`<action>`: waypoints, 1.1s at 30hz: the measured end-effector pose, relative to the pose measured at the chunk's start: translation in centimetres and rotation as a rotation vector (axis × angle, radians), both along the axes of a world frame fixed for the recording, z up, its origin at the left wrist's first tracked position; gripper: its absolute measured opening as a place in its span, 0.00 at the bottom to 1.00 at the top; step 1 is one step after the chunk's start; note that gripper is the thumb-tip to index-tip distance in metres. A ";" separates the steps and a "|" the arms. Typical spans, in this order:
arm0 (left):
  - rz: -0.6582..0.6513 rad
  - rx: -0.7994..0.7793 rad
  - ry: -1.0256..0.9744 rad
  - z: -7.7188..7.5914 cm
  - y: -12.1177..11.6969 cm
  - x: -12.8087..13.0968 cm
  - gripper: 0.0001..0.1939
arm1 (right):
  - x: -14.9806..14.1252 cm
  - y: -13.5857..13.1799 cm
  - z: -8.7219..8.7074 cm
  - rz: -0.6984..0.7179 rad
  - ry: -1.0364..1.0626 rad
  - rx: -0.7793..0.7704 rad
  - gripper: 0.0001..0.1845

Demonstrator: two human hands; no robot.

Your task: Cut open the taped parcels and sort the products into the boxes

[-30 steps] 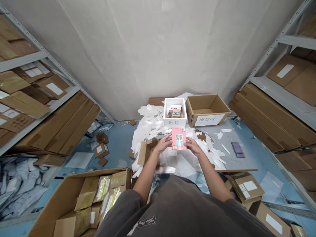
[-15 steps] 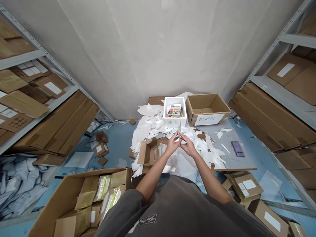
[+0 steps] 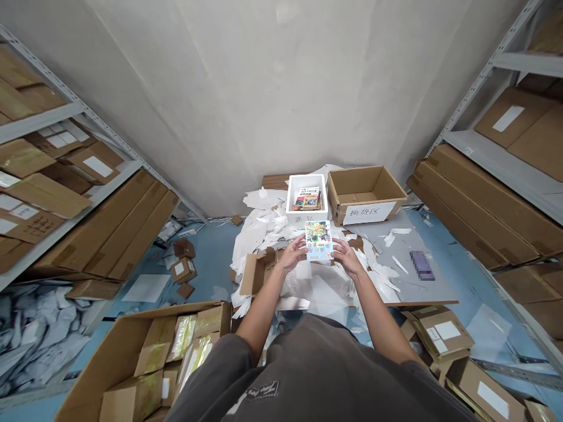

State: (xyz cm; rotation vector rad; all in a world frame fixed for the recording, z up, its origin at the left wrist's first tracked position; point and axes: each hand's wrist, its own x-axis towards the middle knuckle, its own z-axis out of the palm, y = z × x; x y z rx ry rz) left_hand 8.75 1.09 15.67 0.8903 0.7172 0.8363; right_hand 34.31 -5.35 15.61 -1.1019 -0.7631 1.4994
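Note:
A small book (image 3: 319, 240) with a colourful, light-blue illustrated cover is held up over the table, its cover facing me. My left hand (image 3: 294, 254) grips its left edge, and my right hand (image 3: 345, 257) grips the right edge. Just beyond the book stands a white foam box (image 3: 307, 217) with several books (image 3: 310, 199) inside. Beside it on the right is an open cardboard box (image 3: 367, 213) with a handwritten white label. A small opened carton (image 3: 254, 274) lies near my left forearm, partly hidden by it.
Torn white paper (image 3: 255, 228) covers much of the table (image 3: 407, 287). A blurred purple item (image 3: 422, 265) lies at the right. A large carton of parcels (image 3: 105, 346) stands at lower left, more parcels (image 3: 444, 337) at lower right. Loaded shelves (image 3: 127, 170) flank both sides.
The book showed a pink side with a barcode, then was turned edge-on with my hands close together. Now its light-blue illustrated side faces me, and my hands are apart again at its edges.

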 end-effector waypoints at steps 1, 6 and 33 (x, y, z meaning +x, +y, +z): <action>0.008 0.005 0.000 0.2 0.1 0.5 0.48 | 0.4 0.2 0.2 -0.002 0.012 0.002 0.39; 0.079 0.063 -0.005 0.9 1.5 2.6 0.48 | 2.5 2.9 1.1 0.033 0.060 0.023 0.38; 0.477 0.058 0.180 -5.6 34.9 2.7 0.25 | -0.9 36.1 -5.5 -0.330 -0.244 -0.115 0.29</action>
